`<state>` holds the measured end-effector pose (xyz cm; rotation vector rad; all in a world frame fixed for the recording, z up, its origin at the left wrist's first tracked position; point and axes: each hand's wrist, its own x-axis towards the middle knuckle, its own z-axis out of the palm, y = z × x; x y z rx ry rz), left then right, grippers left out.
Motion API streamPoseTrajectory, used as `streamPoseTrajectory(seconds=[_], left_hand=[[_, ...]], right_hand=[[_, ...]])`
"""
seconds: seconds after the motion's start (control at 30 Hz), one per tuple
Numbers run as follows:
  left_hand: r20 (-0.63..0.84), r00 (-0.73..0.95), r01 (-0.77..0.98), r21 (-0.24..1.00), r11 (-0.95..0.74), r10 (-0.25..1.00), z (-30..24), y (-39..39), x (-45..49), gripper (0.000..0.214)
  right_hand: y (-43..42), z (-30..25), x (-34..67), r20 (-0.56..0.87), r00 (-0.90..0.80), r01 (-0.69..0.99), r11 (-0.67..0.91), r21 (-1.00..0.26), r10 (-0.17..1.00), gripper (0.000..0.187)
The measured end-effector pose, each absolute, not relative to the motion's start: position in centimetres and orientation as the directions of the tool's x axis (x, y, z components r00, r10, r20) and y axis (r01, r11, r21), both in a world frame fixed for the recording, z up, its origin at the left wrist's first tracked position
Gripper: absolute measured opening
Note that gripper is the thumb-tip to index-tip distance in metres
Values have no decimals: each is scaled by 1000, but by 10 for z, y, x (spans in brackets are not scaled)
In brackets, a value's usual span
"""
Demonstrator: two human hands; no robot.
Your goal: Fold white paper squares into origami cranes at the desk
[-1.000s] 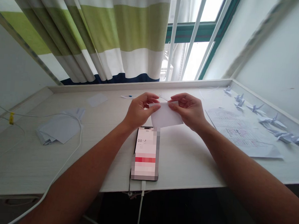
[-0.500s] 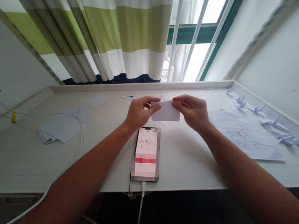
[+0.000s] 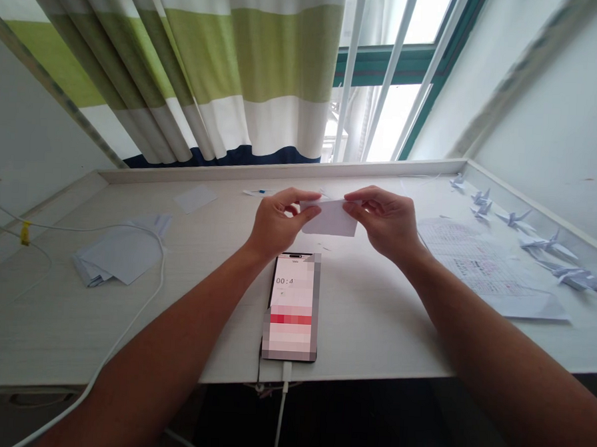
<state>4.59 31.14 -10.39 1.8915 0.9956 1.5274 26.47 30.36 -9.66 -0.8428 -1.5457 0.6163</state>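
Note:
Both hands hold a small white sheet of paper (image 3: 330, 218) above the desk (image 3: 373, 321), a little beyond a phone. My left hand (image 3: 275, 223) pinches the sheet's left edge between thumb and fingers. My right hand (image 3: 386, 220) pinches its top right corner. The sheet hangs nearly upright, folded to a small rectangle. Under it lies the phone (image 3: 293, 306), screen up, with a timer showing.
A stack of white sheets (image 3: 117, 253) lies at the left, crossed by a white cable (image 3: 138, 315). A printed page (image 3: 486, 267) lies at the right. Several folded paper cranes (image 3: 547, 244) line the right wall. One loose sheet (image 3: 194, 198) rests near the curtain.
The paper has been raised and looks smaller and flatter than a second ago. Both hands have stayed close together in about the same place.

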Motion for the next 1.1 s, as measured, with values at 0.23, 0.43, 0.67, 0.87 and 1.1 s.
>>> streamPoseTrajectory(seconds=[0.23, 0.43, 0.67, 0.87, 1.1], left_hand=[[553, 83, 66, 827, -558, 829, -106, 312, 50, 14], [547, 68, 44, 834, -550, 835, -108, 314, 50, 18], [543, 73, 63, 835, -547, 837, -108, 317, 46, 21], [531, 118, 91, 835, -542, 839, -108, 316, 47, 23], [520, 118, 2, 852, -524, 846, -108, 315, 49, 22]], right_hand=[[304, -97, 266, 601, -4, 149, 595, -790, 799, 5], [305, -97, 267, 603, 15, 135, 596, -791, 797, 6], [303, -96, 266, 594, 14, 154, 586, -796, 804, 8], [307, -98, 267, 578, 3, 162, 570, -806, 816, 8], [305, -97, 267, 591, 12, 190, 578, -794, 807, 8]])
